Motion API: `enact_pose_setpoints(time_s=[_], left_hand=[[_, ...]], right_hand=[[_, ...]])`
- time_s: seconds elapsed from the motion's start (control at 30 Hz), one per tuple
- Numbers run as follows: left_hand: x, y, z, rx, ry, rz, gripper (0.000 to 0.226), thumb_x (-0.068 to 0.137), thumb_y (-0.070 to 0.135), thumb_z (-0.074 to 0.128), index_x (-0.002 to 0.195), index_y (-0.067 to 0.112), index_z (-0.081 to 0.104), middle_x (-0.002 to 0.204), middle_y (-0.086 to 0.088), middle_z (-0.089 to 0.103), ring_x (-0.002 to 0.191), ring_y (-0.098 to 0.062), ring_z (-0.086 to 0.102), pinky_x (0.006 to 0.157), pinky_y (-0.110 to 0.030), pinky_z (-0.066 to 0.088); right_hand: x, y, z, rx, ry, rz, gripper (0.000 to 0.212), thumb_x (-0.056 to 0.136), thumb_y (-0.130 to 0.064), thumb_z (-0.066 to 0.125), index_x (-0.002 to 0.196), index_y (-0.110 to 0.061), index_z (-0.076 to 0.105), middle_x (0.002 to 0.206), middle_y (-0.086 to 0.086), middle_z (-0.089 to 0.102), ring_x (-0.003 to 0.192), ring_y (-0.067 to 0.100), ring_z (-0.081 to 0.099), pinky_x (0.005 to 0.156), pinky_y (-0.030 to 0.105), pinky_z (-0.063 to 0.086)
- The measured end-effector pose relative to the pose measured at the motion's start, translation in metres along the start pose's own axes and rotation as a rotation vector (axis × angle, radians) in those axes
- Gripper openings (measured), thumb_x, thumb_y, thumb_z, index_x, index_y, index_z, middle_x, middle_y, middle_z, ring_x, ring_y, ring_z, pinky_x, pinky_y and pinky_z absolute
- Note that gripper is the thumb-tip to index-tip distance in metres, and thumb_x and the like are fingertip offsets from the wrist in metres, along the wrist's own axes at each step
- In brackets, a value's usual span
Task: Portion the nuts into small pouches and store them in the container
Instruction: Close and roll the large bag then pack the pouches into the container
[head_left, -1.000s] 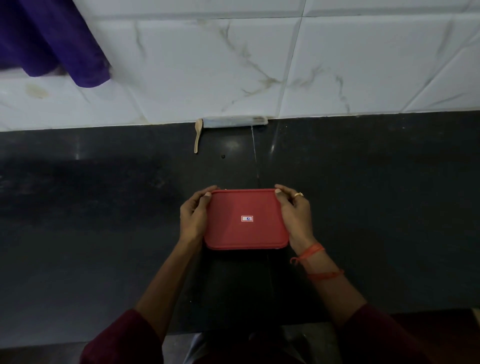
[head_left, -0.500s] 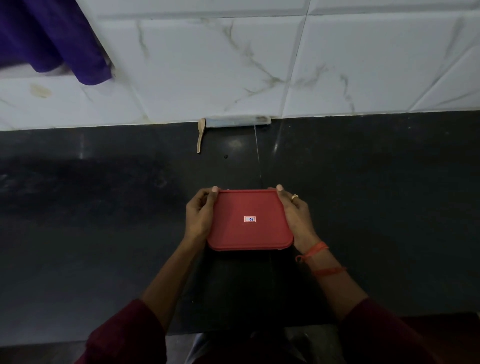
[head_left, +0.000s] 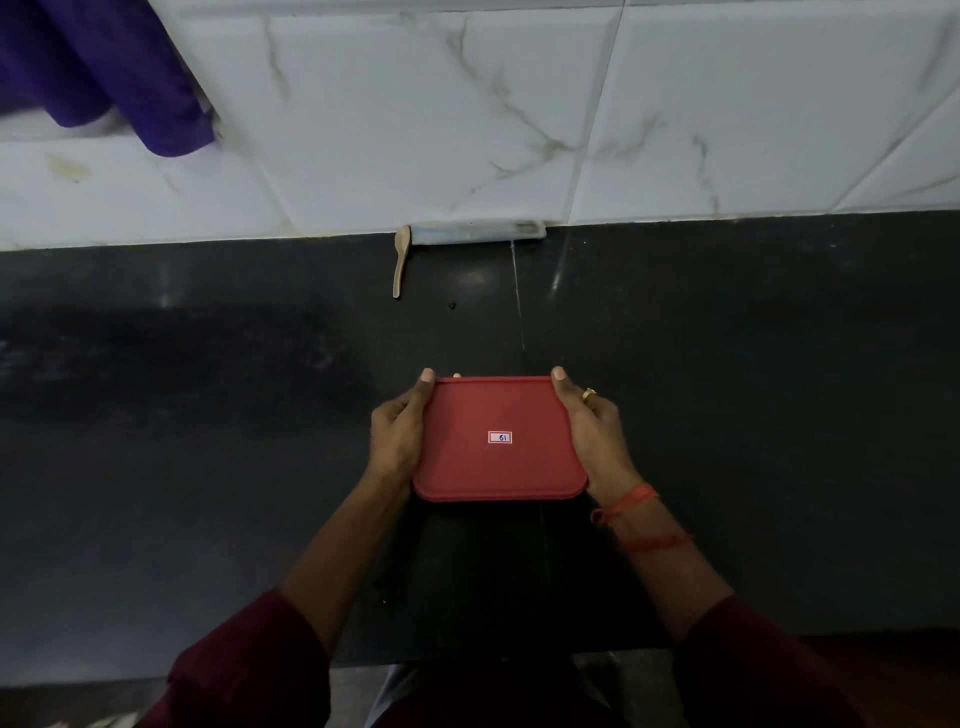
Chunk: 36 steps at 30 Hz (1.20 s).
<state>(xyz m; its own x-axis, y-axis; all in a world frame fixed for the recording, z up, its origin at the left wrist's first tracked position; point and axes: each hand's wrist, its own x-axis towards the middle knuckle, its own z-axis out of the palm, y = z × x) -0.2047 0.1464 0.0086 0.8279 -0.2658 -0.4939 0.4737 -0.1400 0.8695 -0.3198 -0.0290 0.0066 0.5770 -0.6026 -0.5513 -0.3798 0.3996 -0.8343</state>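
1. We found the red container (head_left: 498, 457) at the middle of the view, over the dark table (head_left: 208, 441). It sat toward the table's near edge and well apart from the wall.
2. Its lid was on and faced the camera, with a small white label (head_left: 500, 437) at the centre. The lid hid whatever was inside.
3. The left hand (head_left: 397, 436) gripped the container's left side. The thumb lay up along the far left corner of the lid, and the fingers curled round the side, mostly out of sight.
4. The right hand (head_left: 595, 441) gripped the right side in the same way, thumb at the far right corner and fingers wrapped round the edge. We noted a ring (head_left: 588, 394) on one finger and red thread (head_left: 626, 501) around the wrist.
5. We could not tell whether the container's base rested on the table or was held just above it.
6. A small wooden spoon (head_left: 400, 260) lay at the back of the table, bowl end toward the wall.
7. Just beside the spoon's bowl, a pale packet (head_left: 475, 232) lay along the foot of the wall; we could not tell what it was.
8. The wall (head_left: 415, 104) was of white, marble-veined tiles. A purple cloth (head_left: 104, 67) hung against it at the upper left.
9. Both forearms came from maroon sleeves (head_left: 244, 670) at the bottom of the view.
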Motion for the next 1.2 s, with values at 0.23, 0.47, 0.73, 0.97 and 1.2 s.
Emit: enact_pose_setpoints(time_s=[0.23,0.47,0.73,0.97,1.2], left_hand=[[0.001,0.001,-0.001,0.027,-0.004,-0.034,0.05,0.086,0.061,0.064,0.059,0.019,0.069,0.066,-0.002,0.064,0.063,-0.019,0.06,0.059,-0.028,0.052],[-0.018,-0.007,-0.01,-0.056,0.091,0.028,0.051,0.09,0.07,0.046,0.095,0.029,0.076,0.096,0.007,0.076,0.089,-0.007,0.071,0.077,-0.026,0.054],[-0.046,-0.025,0.01,0.203,0.255,0.233,0.049,0.095,0.059,0.049,0.128,0.026,0.06,0.11,0.016,0.064,0.105,0.0,0.06,0.087,-0.019,0.047],[-0.047,-0.026,0.006,0.495,0.245,0.337,0.054,0.092,0.07,0.045,0.141,0.049,0.038,0.135,0.016,0.058,0.112,-0.002,0.051,0.099,-0.029,0.039],[-0.045,-0.017,0.008,0.582,0.253,0.351,0.049,0.095,0.067,0.039,0.142,0.053,0.033,0.137,0.009,0.059,0.12,-0.023,0.059,0.097,-0.036,0.041]], right_hand=[[0.002,0.002,0.0,-0.039,0.027,-0.055,0.046,0.084,-0.067,0.066,0.089,-0.023,0.077,0.087,-0.002,0.077,0.085,0.017,0.075,0.083,0.042,0.061],[-0.021,0.004,-0.013,-0.005,0.155,-0.111,0.066,0.076,-0.078,0.057,0.122,-0.032,0.067,0.12,-0.009,0.07,0.109,0.006,0.065,0.096,0.034,0.053],[-0.051,0.027,0.012,-0.204,0.232,-0.279,0.08,0.069,-0.07,0.075,0.138,-0.038,0.05,0.115,-0.023,0.06,0.1,-0.005,0.061,0.083,0.013,0.049],[-0.056,0.031,0.015,-0.438,0.324,-0.395,0.1,0.063,-0.079,0.073,0.148,-0.046,0.032,0.14,-0.011,0.058,0.121,0.015,0.061,0.098,0.036,0.051],[-0.051,0.024,0.015,-0.616,0.311,-0.47,0.077,0.085,-0.072,0.057,0.151,-0.046,0.028,0.146,-0.006,0.053,0.127,0.021,0.057,0.095,0.037,0.046]])
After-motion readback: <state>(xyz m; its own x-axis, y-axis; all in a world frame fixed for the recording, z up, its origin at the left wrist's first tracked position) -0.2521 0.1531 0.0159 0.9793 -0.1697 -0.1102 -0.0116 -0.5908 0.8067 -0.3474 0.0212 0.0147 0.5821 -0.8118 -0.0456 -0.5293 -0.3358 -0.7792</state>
